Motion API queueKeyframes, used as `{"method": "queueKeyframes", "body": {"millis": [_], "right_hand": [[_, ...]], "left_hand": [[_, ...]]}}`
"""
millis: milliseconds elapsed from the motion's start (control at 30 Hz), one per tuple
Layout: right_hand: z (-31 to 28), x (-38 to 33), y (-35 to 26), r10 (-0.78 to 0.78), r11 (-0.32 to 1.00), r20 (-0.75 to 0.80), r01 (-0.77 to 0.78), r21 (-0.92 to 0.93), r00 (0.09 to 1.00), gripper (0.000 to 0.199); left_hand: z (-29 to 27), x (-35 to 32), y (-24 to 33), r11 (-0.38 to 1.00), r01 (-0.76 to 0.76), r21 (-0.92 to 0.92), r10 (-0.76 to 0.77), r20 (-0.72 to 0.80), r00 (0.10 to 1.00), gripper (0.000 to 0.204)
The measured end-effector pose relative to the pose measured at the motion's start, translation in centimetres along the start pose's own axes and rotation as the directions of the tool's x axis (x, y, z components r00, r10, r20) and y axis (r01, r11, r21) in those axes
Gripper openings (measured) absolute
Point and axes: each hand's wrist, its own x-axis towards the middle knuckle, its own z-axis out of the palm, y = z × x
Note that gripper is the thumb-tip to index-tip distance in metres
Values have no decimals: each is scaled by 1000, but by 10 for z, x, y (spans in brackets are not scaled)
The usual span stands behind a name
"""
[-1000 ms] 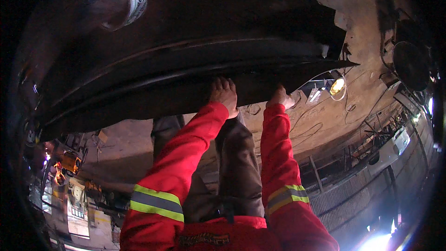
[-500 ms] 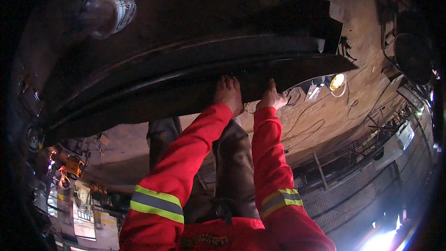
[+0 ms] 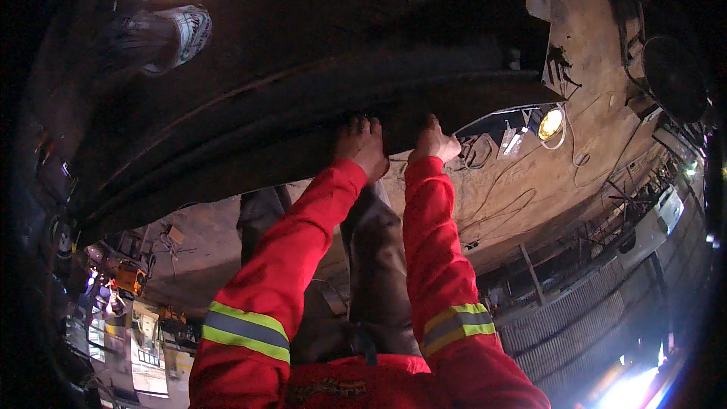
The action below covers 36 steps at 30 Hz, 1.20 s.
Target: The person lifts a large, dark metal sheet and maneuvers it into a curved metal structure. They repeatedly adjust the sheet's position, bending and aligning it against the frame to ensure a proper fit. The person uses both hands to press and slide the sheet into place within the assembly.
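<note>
A long dark metal plate (image 3: 250, 163) with a ridge along it stretches across the view in front of my legs. My left hand (image 3: 363, 150) holds its near edge, fingertips laid over the upper face. A short way to the right, my right hand (image 3: 435, 142) grips the same edge, with one digit pointing forward on top and another turned out to the side. What either hand does under the plate is hidden. Both arms reach out nearly straight in red sleeves with reflective bands.
A white printed bucket (image 3: 189, 34) sits beyond the plate at far left. A lit lamp (image 3: 550, 124) and loose cables (image 3: 496, 204) lie on the brown floor at right. Corrugated sheeting (image 3: 564, 333) and a bright glare are at lower right. An orange machine (image 3: 129, 279) stands at left.
Both hands and the plate's near edge have shifted slightly up and left in the picture. The background has shifted a little too. Both hands keep their hold.
</note>
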Motion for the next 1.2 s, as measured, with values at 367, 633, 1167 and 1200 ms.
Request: {"method": "queueKeyframes", "body": {"millis": [367, 633, 1167, 1200], "right_hand": [[-26, 99, -12, -181, 975, 74, 189, -120, 981, 45], [-23, 122, 10, -331, 941, -43, 326, -88, 943, 55], [-60, 233, -53, -273, 960, 12, 273, -54, 962, 37], [-59, 235, -55, -304, 944, 19, 303, -133, 953, 38]], "left_hand": [[6, 19, 47, 970, -126, 209, 117, 53, 992, 89], [27, 51, 91, 989, -138, 57, 141, -42, 989, 92], [22, 73, 137, 961, -262, 86, 256, 72, 964, 83], [24, 75, 137, 958, -264, 111, 257, 75, 964, 83]]}}
